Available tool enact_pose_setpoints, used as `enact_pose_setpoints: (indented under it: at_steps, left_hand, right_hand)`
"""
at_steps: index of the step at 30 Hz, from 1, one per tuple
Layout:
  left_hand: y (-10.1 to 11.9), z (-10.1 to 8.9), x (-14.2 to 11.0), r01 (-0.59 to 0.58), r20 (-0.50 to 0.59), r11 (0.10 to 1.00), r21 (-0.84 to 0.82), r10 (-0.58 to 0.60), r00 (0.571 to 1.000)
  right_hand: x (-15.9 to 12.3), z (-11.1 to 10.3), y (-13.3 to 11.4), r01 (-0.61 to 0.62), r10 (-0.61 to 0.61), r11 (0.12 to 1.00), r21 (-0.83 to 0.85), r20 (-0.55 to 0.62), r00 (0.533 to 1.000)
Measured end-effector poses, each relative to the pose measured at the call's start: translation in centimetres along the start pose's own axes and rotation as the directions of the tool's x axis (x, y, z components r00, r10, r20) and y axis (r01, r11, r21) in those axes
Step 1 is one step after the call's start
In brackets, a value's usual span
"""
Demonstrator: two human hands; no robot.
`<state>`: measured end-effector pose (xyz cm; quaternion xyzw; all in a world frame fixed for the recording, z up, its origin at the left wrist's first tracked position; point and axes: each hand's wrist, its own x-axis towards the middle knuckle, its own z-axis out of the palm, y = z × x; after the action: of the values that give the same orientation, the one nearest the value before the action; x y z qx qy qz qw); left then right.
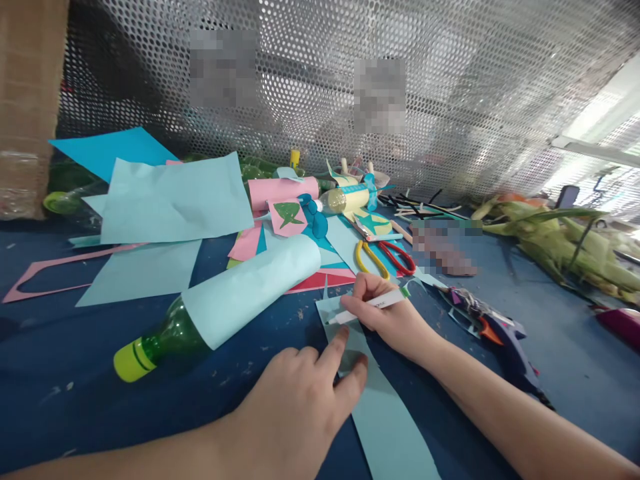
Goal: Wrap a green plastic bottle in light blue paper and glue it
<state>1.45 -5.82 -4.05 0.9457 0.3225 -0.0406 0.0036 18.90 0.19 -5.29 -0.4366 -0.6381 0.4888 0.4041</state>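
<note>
A long strip of light blue paper (390, 420) runs up the table from the bottom edge. My right hand (377, 310) is closed around a white marker (367, 308) with a green end, its tip low over the strip's far end. On the same strip rests my left hand (310, 390), with index finger and thumb stretched out near the marker tip and the other fingers partly curled. To the left lies a green plastic bottle (170, 333) with a yellow-green cap, wrapped in a light blue paper sheet (250, 290).
Scissors (375, 243) with red and yellow handles lie beyond my hands. A glue gun (507, 340) is on the right, near corn husks (560, 247). Light blue paper sheets (175, 200) and a pink-wrapped bottle (283, 192) are at the back, before a perforated metal screen (310, 87).
</note>
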Motion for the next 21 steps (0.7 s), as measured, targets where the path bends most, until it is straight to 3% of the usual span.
enact_pose_setpoints:
  at_steps: [8, 16, 21]
  left_hand:
    - [0.07, 0.28, -0.20, -0.022, -0.085, 1.000, 0.012, 0.023, 0.996]
    - [0.16, 0.40, -0.35, -0.039, -0.091, 0.999, 0.012, 0.040, 0.995]
    - [-0.52, 0.16, -0.08, -0.025, -0.059, 1.000, 0.005, 0.025, 0.998]
  right_hand:
    - [-0.11, -0.19, -0.17, -0.036, 0.036, 0.999, 0.009, 0.006, 0.999]
    - [-0.17, -0.21, -0.08, -0.048, 0.048, 0.998, 0.044, 0.005, 0.999]
    - [-0.02, -0.43, 0.19, -0.050, 0.079, 0.983, 0.178, -0.160, 0.984]
